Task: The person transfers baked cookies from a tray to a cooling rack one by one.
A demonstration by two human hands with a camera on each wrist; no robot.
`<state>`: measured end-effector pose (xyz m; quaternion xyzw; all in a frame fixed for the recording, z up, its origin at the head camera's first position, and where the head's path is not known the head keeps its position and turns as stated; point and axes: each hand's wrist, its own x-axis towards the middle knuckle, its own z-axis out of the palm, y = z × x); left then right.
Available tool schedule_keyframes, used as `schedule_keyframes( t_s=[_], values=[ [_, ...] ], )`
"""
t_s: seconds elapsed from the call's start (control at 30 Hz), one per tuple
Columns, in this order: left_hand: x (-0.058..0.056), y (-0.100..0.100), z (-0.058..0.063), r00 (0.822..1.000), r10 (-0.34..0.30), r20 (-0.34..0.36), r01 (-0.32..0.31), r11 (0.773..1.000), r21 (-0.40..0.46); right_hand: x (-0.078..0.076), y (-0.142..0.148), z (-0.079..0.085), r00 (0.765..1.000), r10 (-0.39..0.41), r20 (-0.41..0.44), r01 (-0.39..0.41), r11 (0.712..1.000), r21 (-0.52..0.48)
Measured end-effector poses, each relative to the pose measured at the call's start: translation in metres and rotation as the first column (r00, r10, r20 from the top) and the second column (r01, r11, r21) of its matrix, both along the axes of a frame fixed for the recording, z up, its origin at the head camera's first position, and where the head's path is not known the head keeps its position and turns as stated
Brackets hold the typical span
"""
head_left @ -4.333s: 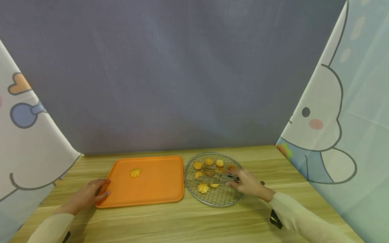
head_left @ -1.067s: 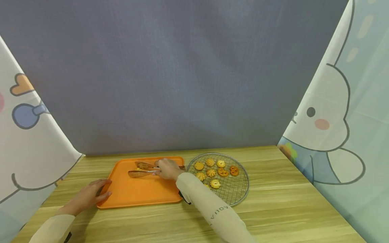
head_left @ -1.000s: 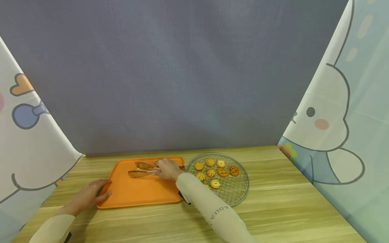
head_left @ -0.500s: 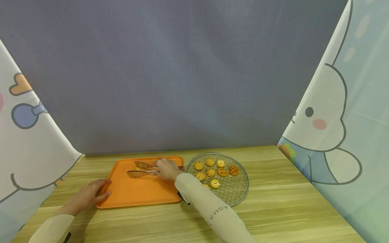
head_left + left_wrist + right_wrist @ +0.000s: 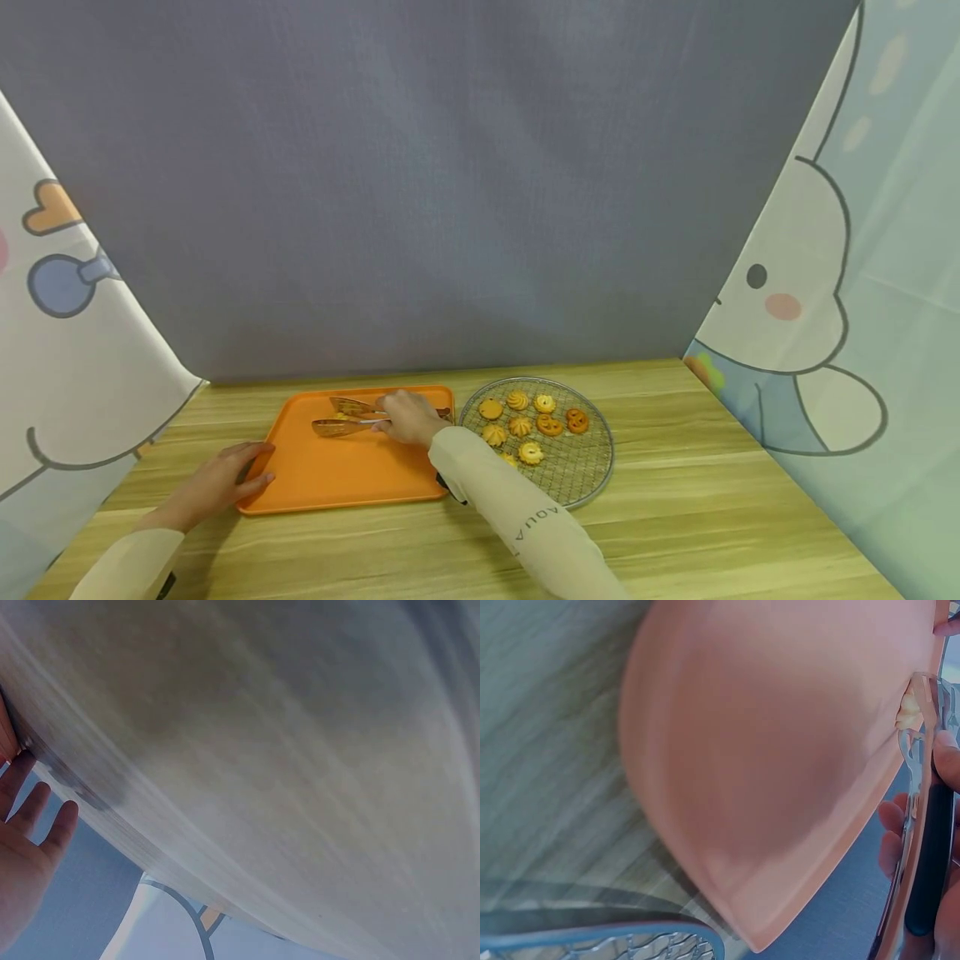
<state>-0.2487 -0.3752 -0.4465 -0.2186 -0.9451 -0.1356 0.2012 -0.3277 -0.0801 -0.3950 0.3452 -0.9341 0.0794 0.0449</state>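
Note:
In the head view my right hand [image 5: 411,417] grips metal serving tongs [image 5: 340,427] with dark handles over the upper part of an orange tray [image 5: 352,479]. The slotted tong ends point left and stand apart. A bit of yellow cookie [image 5: 342,416] shows between them; most of it is hidden. The right wrist view shows the cookie [image 5: 908,711] at the tong tips and fingers around the dark handle [image 5: 931,862]. My left hand [image 5: 217,483] rests at the tray's left edge, thumb and fingers apart and touching the rim.
Right of the tray stands a round wire rack [image 5: 581,471] bearing several cookies, among them swirled ones and pretzel-shaped ones [image 5: 577,421]. My right forearm [image 5: 517,517] crosses over its lower left part. A grey cloth [image 5: 450,208] hangs behind the wooden table [image 5: 697,483].
Earlier my right hand held the tongs over the cookies on the rack; now it is over the tray. In the last second the tongs have shifted only slightly left. My left hand stayed put.

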Motion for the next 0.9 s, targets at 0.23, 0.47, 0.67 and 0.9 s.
schedule_keyframes(
  t_s=[0.23, 0.47, 0.67, 0.9],
  values=[
    [0.0009, 0.0001, 0.0008, 1.000, 0.008, 0.027, -0.008, 1.000, 0.000, -0.0007, 0.0010, -0.0007, 1.000, 0.012, -0.006, -0.012, 1.000, -0.007],
    [0.0027, 0.0013, 0.0022, 0.999, 0.017, 0.033, -0.017, 1.000, -0.009, -0.0010, 0.0022, -0.0024, 0.999, 0.026, -0.043, -0.028, 0.999, -0.039],
    [0.0030, 0.0020, 0.0027, 1.000, 0.006, 0.014, -0.006, 1.000, -0.006, -0.0012, 0.0046, -0.0019, 0.999, 0.022, -0.023, -0.023, 0.999, -0.040],
    [0.0013, 0.0011, 0.0012, 1.000, -0.002, -0.026, 0.002, 1.000, -0.017, -0.0016, 0.0039, -0.0044, 1.000, 0.015, -0.020, -0.016, 0.999, -0.041]
  ],
)
